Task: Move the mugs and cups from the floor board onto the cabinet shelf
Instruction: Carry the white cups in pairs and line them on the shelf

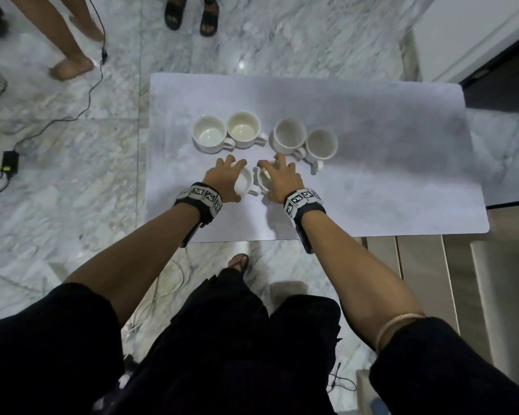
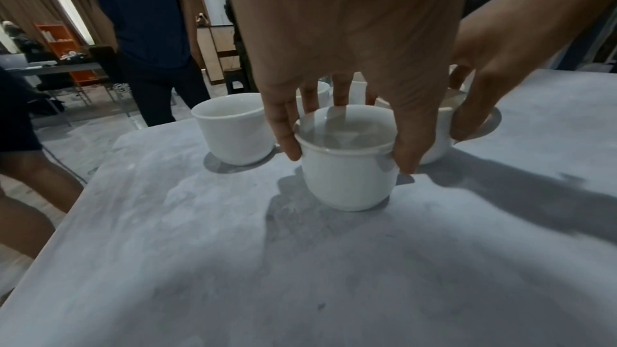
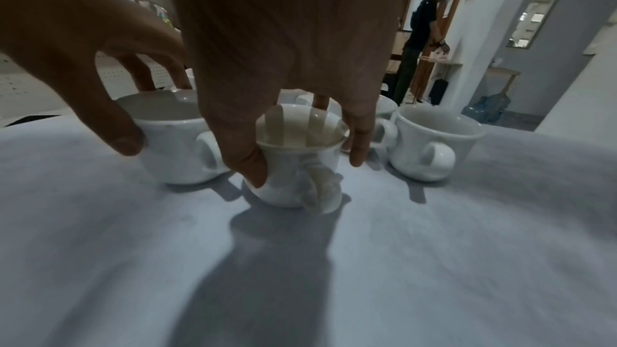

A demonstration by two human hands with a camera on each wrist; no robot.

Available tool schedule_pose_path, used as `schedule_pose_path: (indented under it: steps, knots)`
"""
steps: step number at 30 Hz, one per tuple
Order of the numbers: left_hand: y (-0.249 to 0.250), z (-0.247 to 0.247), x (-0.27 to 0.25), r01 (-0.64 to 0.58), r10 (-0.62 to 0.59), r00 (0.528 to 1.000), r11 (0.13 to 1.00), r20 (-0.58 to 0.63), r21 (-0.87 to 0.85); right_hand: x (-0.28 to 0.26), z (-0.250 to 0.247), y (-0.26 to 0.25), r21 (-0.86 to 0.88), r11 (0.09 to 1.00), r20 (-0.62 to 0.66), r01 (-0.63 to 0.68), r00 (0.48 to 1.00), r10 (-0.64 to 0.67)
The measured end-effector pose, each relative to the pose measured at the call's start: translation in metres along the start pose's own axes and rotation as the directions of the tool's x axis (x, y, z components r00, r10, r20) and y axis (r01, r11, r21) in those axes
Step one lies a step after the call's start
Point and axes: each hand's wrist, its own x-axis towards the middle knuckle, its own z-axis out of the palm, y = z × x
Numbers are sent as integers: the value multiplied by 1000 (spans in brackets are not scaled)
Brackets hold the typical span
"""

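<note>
A white floor board (image 1: 372, 181) carries four white mugs in a back row: (image 1: 209, 134), (image 1: 243, 126), (image 1: 289, 134), (image 1: 321, 144). In front of them stand two smaller white cups side by side. My left hand (image 1: 231, 172) comes down from above and its fingers and thumb grip the rim of the left cup (image 2: 347, 181). My right hand (image 1: 274, 172) grips the right cup (image 3: 293, 184) the same way, its handle facing me. Both cups appear to rest on the board. In the left wrist view my left hand (image 2: 347, 157) hides part of the back row.
Marble floor surrounds the board. Other people's feet (image 1: 192, 13) and a bare leg (image 1: 69, 64) stand beyond it. A black cable and charger (image 1: 9, 161) lie at the left. A dark opening (image 1: 504, 85) below a white panel is at the upper right, wooden boards (image 1: 426, 265) at lower right.
</note>
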Motion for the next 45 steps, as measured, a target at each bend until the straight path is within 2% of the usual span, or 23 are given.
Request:
schedule_pose_path:
  steps: [6, 9, 15, 19, 23, 25, 27, 29, 33, 37, 40, 45]
  knots:
    - [1, -5, 3, -27, 25, 997, 999, 67, 35, -18, 14, 8, 101, 993, -42, -69, 996, 73]
    - [9, -10, 1, -60, 53, 994, 995, 91, 74, -28, 16, 20, 206, 969, -17, -134, 990, 140]
    - [78, -45, 10, -240, 229, 960, 969, 161, 52, -79, -15, 86, 438, 847, 29, -303, 946, 323]
    - [158, -76, 17, -429, 416, 893, 902, 171, 51, -143, -55, 141, 545, 734, -30, -405, 866, 499]
    - [255, -111, 16, -582, 573, 805, 813, 153, 22, -233, -103, 192, 644, 619, -120, -451, 739, 663]
    - [309, -133, 7, -670, 663, 740, 742, 110, 30, -284, -129, 213, 676, 567, -160, -470, 658, 736]
    - [362, -159, -11, -755, 752, 655, 655, 75, 30, -335, -154, 231, 686, 528, -203, -501, 565, 800]
    - [413, -187, -32, -817, 816, 576, 576, 35, 30, -386, -183, 240, 693, 503, -255, -516, 477, 841]
    - [503, -248, -90, -904, 903, 427, 428, -45, 13, -483, -248, 245, 701, 491, -364, -516, 333, 870]
    - [575, -320, -156, -964, 956, 259, 265, -140, 28, -571, -314, 241, 698, 496, -458, -517, 211, 864]
    - [617, -375, -203, -988, 968, 127, 143, -217, 61, -634, -365, 233, 659, 511, -523, -552, 152, 838]
    - [676, -453, -281, -991, 940, -41, 6, -340, 136, -735, -438, 219, 627, 527, -633, -573, 19, 774]
